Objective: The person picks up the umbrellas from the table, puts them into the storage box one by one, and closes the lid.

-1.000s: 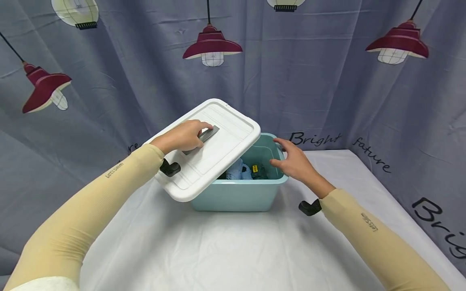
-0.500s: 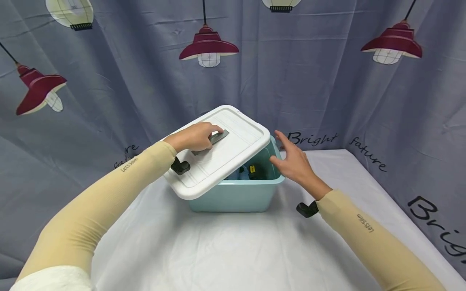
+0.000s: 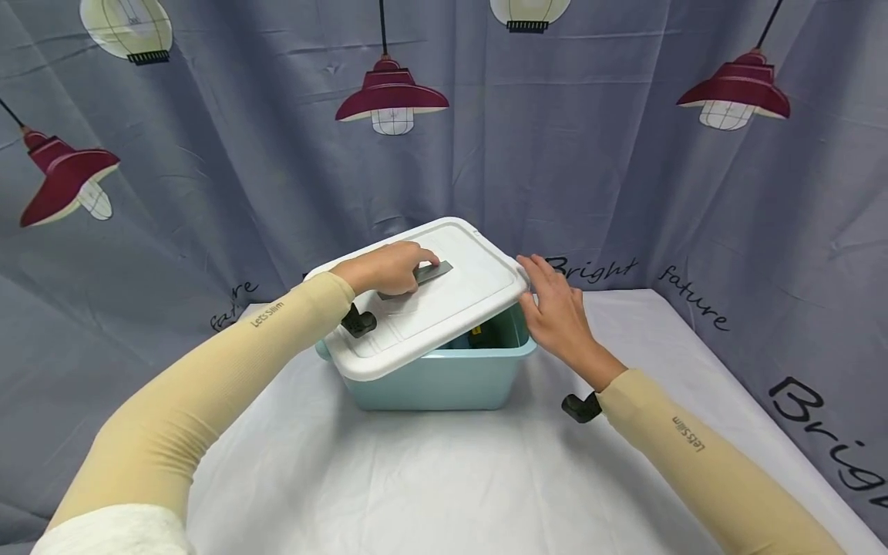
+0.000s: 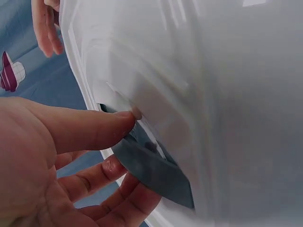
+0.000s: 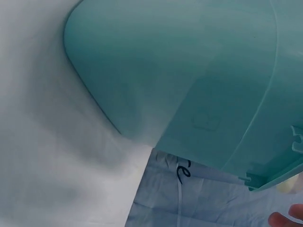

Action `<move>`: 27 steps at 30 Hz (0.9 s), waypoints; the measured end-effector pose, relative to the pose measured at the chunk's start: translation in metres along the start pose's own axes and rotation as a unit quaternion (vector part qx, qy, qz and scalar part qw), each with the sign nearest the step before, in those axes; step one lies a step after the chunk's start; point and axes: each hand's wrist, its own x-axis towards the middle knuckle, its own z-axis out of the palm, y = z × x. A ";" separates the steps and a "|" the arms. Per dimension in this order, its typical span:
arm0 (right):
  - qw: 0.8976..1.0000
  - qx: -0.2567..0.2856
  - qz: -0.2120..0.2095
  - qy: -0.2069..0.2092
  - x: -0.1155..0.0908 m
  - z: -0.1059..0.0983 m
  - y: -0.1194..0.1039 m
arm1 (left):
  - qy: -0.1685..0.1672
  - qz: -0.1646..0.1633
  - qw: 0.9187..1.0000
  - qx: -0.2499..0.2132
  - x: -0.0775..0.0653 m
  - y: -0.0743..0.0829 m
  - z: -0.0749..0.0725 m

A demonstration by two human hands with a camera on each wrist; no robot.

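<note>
A white lid (image 3: 479, 266) slants over a teal plastic tub (image 3: 430, 389), its left end lower toward the front. My left hand (image 3: 390, 268) grips the lid's grey handle (image 3: 438, 271). In the left wrist view the thumb and fingers curl round that handle (image 4: 154, 172). At the lid's right end is my right hand (image 3: 560, 314), fingers fairly straight and at the lid's edge; whether they press on it I cannot tell. The right wrist view shows the tub's outer wall (image 5: 165, 71) and a few fingertips (image 5: 286, 220). Under the lid, dark and blue contents (image 3: 479, 337) show only partly.
The tub stands on a table with a white cloth (image 3: 444, 478). Close behind hangs a grey-blue curtain (image 3: 555, 154) printed with lamps and lettering, and it also runs along the right side.
My left hand has carried the lid to the right and lower, so it covers more of the tub. The lid's right end has come up to my right hand.
</note>
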 end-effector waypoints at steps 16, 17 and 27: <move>0.998 0.021 -0.008 -0.050 -0.007 -0.004 0.001 | -0.020 -0.005 0.999 0.032 -0.021 0.010 0.008; 0.998 0.024 -0.009 -0.051 -0.008 -0.002 0.001 | -0.016 -0.014 0.999 0.034 -0.029 0.011 0.008; 0.998 0.034 -0.020 -0.042 0.000 -0.002 0.002 | 0.054 -0.054 0.997 0.029 -0.101 0.009 0.012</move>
